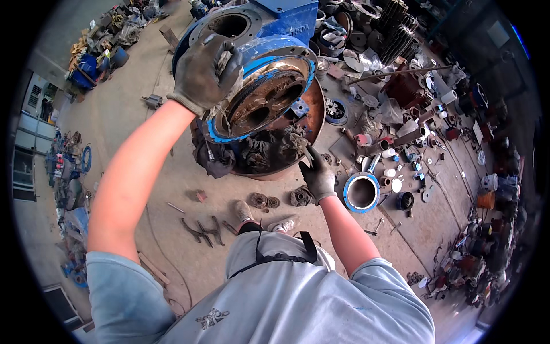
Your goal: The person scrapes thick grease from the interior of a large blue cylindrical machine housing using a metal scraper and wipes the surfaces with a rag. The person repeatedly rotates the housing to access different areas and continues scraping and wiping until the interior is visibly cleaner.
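Note:
A large blue pump housing (281, 41) with a round flanged opening stands tilted in front of me; the opening's inside (269, 103) is brown and grimy, with two dark holes. My left hand (206, 74), in a dark work glove, rests against the housing beside this flange. Its fingers are curled around a crumpled, greyish rag (230, 69). My right hand (318, 176), also gloved, is lower and to the right, fingers apart and nothing visible in it. Its fingertips are close to a dirty rag (293, 142) at the rim of a rusty round pan (314, 114) under the housing.
A blue-rimmed ring (362, 192) lies on the floor at right, near several small parts. A puller (203, 232) and gears (259, 200) lie by my shoes (243, 211). Piles of parts (401, 86) fill the right side; more parts (71, 189) line the left.

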### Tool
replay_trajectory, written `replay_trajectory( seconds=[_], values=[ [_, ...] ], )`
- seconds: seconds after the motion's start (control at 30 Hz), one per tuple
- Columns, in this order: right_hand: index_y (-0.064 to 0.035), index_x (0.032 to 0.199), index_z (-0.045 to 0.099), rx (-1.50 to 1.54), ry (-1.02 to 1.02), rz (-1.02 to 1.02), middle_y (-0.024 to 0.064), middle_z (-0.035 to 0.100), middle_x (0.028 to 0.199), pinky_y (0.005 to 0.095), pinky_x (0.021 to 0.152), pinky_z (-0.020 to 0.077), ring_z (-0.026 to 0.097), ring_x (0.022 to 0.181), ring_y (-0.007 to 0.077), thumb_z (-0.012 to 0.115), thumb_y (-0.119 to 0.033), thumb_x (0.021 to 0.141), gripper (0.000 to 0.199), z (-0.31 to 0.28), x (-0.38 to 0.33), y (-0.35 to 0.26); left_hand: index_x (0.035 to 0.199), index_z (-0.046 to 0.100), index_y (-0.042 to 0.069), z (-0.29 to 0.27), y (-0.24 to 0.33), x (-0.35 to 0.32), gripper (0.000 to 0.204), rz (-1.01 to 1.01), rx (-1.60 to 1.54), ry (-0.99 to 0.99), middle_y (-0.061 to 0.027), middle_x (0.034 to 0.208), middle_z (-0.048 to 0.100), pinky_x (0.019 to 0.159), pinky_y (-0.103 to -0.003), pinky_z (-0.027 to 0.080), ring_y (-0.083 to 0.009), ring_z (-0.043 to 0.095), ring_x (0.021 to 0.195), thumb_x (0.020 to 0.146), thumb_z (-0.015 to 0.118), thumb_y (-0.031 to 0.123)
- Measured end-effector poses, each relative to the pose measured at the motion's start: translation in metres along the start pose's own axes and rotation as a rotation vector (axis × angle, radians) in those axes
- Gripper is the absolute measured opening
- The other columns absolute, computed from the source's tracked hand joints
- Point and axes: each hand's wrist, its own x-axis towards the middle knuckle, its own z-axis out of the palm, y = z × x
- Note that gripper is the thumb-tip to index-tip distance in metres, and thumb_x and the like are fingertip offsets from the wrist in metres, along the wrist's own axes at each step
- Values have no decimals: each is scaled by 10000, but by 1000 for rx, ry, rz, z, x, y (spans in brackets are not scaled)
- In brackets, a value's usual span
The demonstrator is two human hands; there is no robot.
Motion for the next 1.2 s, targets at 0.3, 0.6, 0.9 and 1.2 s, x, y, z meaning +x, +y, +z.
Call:
replay_trajectory(
  seconds=[0.3, 0.6, 0.9, 1.2],
  values=[
    [-138, 1308, 746, -193, -37, -404, 181, 741, 1292, 532, 956, 596, 720, 1156, 461, 836, -223, 863, 462, 26, 69, -33, 1124, 642, 42, -2, 7, 6, 206, -28, 7, -26, -199, 1008, 677, 796, -504, 565, -438, 703, 907, 951, 723, 120],
    [-267, 1478, 681, -433, -306, -398, 109, 663, 1531, 519, 1016, 609, 722, 1240, 415, 797, -241, 912, 579, 33, 84, -34, 1177, 662, 70, -1, -2, 3, 269, 14, -20, -10, -178, 1028, 685, 730, -502, 582, -415, 720, 853, 938, 744, 164],
    [-211, 1278, 772, -578, -444, -364, 112, 736, 1347, 530, 980, 600, 726, 1180, 412, 709, -272, 988, 303, 28, 98, -44, 1135, 645, 36, 0, -2, 4, 232, -14, -36, -3, -198, 987, 680, 770, -491, 565, -426, 702, 869, 929, 731, 98],
    [-211, 1486, 672, -367, -403, -296, 147, 642, 1499, 511, 1033, 585, 683, 1292, 407, 767, -286, 986, 514, 4, 56, -57, 1149, 658, 78, -2, -6, 2, 264, -9, -68, -9, -166, 1021, 697, 761, -507, 578, -421, 725, 886, 908, 737, 151]
  ],
)
